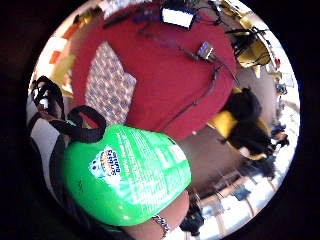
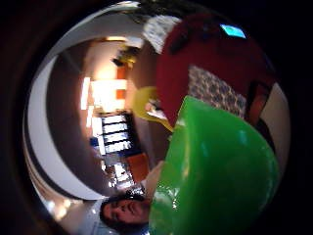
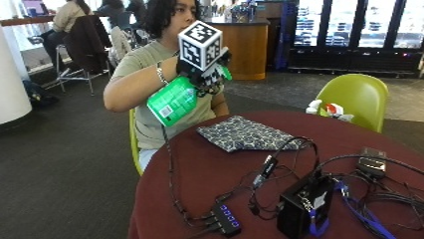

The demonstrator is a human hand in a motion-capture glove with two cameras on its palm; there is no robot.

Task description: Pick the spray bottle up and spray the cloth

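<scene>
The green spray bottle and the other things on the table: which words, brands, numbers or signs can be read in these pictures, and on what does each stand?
"Bubbles" (uncertain): blue and white logo on the green spray bottle gripped by the gloved right hand.
White print beside that logo: too small to read.
White barcode label on the bottle, outside view: not readable.
Patterned cloth: no words.
Black box: white label, unreadable.

**A café or canteen-like public room**

The round table with a dark red cloth stands among lime-green moulded chairs on grey carpet. Behind it is a wooden counter, and beside that a row of glass-doored units, probably drinks fridges. Other people sit at a high counter nearby.
</scene>
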